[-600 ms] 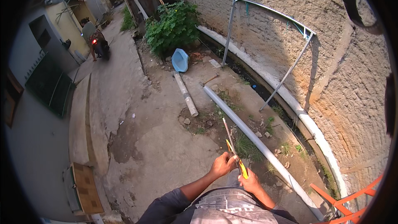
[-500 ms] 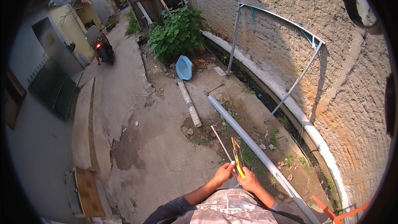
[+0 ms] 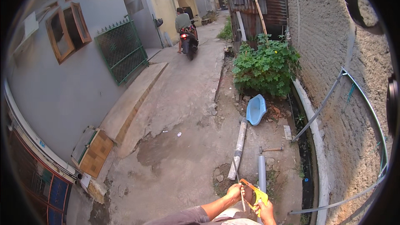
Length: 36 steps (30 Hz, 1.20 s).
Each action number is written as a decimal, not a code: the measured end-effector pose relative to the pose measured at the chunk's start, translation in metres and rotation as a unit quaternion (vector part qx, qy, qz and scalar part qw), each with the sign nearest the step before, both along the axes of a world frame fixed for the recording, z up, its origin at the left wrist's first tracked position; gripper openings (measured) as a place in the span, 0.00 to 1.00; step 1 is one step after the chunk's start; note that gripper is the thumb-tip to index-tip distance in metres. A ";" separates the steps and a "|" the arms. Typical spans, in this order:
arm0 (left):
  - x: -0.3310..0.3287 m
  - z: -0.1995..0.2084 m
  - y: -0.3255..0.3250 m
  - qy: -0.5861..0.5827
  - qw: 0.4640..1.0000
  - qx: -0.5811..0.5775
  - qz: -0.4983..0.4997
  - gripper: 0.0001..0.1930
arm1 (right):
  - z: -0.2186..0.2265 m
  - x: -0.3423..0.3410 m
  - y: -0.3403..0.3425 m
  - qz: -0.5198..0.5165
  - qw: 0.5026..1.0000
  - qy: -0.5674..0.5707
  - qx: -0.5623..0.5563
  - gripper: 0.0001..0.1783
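Done: thin rod (image 3: 236,170) is pinched in L hand (image 3: 236,191); handle of yellow-orange tool (image 3: 261,196) (saw-like) is gripped in R hand (image 3: 265,211). Rod-tool contact can't be told; no finished result is made out; remainder unclear. Count: 1 rod, 1 tool; ahead of hands, 2 pipes (grey (image 3: 261,170), mottled (image 3: 238,146)), 1 hammer (image 3: 271,149); farther, 1 blue basin (image 3: 256,110).

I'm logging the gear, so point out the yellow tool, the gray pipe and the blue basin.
Yellow tool (image 3: 260,194): head view, on its yellow body.
Gray pipe (image 3: 262,172): head view, on its far section.
Blue basin (image 3: 256,110): head view, on its inner surface.
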<state>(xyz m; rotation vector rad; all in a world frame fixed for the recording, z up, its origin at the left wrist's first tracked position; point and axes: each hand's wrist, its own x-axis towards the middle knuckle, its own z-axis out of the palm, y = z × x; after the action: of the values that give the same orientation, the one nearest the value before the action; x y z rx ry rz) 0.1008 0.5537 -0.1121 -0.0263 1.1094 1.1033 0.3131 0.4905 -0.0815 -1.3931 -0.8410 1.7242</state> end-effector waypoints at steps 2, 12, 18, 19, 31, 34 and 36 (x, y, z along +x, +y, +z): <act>-0.032 -0.036 0.054 -0.034 0.998 -0.039 0.042 0.11 | -0.014 0.022 0.053 0.036 0.998 0.027 -0.033 0.15; -0.030 -0.131 0.229 0.269 0.930 -0.214 -0.129 0.06 | 0.027 0.117 0.328 0.199 0.885 -0.403 0.125 0.28; -0.003 -0.208 0.246 0.311 0.903 -0.190 -0.227 0.13 | -0.037 0.152 0.495 0.146 0.883 -0.403 0.189 0.18; 0.004 -0.206 0.254 0.300 0.904 -0.230 -0.200 0.15 | -0.063 0.158 0.524 0.140 0.873 -0.412 0.218 0.16; 0.195 -0.483 0.327 0.270 0.940 -0.189 -0.092 0.16 | -0.584 0.055 0.825 0.183 0.845 -0.427 0.265 0.25; 0.223 -0.528 0.379 0.182 0.968 -0.167 -0.040 0.16 | -0.616 0.010 0.866 0.264 0.817 -0.398 0.323 0.26; 0.228 -0.548 0.398 0.175 0.972 -0.155 -0.004 0.15 | -0.624 0.001 0.876 0.310 0.809 -0.348 0.358 0.27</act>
<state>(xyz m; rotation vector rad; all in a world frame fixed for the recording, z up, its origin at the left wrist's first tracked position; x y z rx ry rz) 0.3288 0.9514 -0.6599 -0.0745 1.5913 0.9386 0.3137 1.3666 -0.7060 -1.2411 -2.2865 1.0042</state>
